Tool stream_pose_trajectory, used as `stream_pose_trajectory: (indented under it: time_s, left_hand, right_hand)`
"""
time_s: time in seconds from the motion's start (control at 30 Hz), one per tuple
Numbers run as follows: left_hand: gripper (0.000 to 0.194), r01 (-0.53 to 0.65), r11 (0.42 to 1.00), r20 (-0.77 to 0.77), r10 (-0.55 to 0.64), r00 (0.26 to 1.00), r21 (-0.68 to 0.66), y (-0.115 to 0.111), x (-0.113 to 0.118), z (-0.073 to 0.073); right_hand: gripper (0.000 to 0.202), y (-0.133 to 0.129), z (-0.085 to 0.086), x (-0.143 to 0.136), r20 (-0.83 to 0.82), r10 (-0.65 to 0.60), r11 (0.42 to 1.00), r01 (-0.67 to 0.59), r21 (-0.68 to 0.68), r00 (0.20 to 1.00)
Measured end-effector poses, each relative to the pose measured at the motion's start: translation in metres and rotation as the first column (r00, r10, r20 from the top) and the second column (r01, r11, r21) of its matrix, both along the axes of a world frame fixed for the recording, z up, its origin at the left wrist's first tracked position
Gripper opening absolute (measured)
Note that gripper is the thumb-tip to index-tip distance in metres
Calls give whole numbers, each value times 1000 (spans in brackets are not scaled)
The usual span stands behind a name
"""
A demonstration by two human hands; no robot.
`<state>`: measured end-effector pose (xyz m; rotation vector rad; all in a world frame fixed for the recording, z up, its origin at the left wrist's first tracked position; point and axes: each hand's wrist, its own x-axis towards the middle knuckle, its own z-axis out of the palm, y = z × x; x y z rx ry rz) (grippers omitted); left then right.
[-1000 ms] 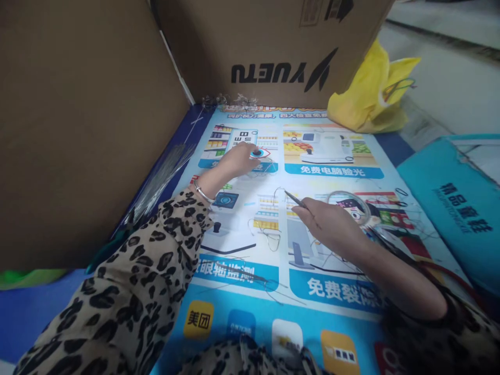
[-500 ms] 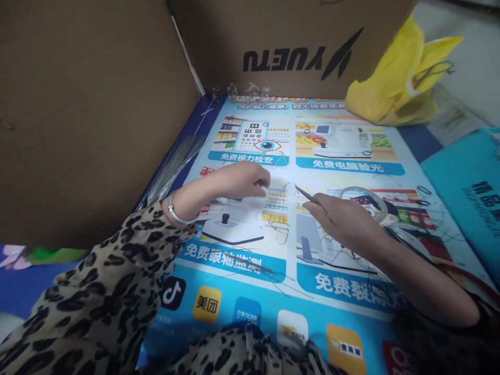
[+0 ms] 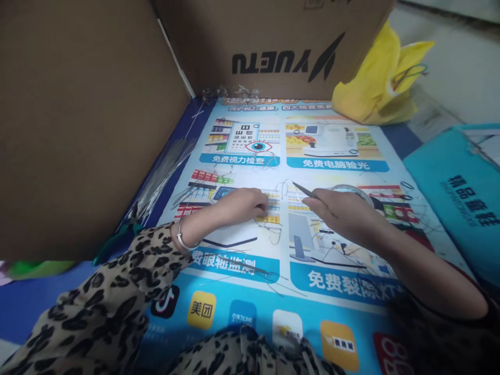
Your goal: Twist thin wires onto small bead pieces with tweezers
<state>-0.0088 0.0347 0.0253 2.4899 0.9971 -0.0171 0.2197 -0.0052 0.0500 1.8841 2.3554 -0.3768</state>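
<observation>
My right hand [image 3: 338, 211] is closed around a slim dark pointed tool [image 3: 302, 189] that looks like tweezers, its tip aimed to the left. By that tip is a thin bent wire [image 3: 282, 186]; whether the tool grips it I cannot tell. Across from it, my left hand [image 3: 248, 204] has its fingers curled and pressed together, and anything between them is hidden. A loop of shaped wire [image 3: 274, 234] lies just below the left fingers. Nearer to me, several fine dark wires [image 3: 250, 264] lie on the printed poster [image 3: 283, 291].
Cardboard walls [image 3: 285, 26] stand at the left and back. A bundle of straight wires [image 3: 164, 169] and teal-handled pliers [image 3: 121, 234] lie left. Clear small pieces [image 3: 248, 94] sit at the back. A yellow bag [image 3: 371, 88] and turquoise box [image 3: 453, 177] stand right; a ring-shaped roll [image 3: 355, 188] is partly hidden.
My left hand has come down slightly, its fingers more downward. My right hand keeps its grip on the tool, almost in place. The view has shifted, bringing the teal-handled pliers into sight.
</observation>
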Motion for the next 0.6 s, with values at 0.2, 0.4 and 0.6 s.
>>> stream_pose_trajectory:
  time_s: [0.2, 0.4, 0.6]
  left_hand:
    - [15, 76, 997, 41, -75, 996, -13, -6, 10, -2]
    - [17, 75, 997, 26, -75, 997, -15, -10, 10, 1]
    - [21, 60, 998, 8, -60, 998, -10, -16, 6, 16]
  right_hand:
    - [43, 1, -4, 1, -19, 23, 1000, -23, 13, 1000]
    - [46, 0, -4, 1, -35, 19, 1000, -19, 0, 999]
    - [47, 0, -2, 1, -40, 13, 1000, -14, -8, 999]
